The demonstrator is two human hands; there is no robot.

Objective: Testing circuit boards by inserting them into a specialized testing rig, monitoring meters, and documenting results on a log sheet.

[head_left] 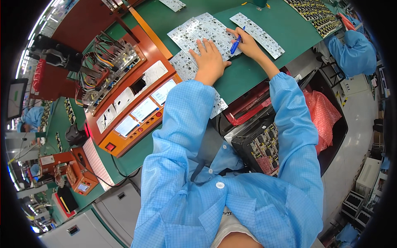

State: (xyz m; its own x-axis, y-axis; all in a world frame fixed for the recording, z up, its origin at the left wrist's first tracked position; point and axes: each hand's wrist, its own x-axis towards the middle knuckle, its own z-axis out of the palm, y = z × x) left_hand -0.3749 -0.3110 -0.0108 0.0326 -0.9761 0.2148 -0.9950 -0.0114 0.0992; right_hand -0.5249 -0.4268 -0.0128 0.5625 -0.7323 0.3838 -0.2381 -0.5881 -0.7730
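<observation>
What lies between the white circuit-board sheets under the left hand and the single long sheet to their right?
Green tabletop shows in that gap in the head view, with the right hand, holding a blue pen, partly over it.

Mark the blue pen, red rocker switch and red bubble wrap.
Blue pen (235, 44), head view: on its barrel.
Red rocker switch (110, 146), head view: on its face.
Red bubble wrap (320, 118), head view: on its crumpled middle.
</observation>
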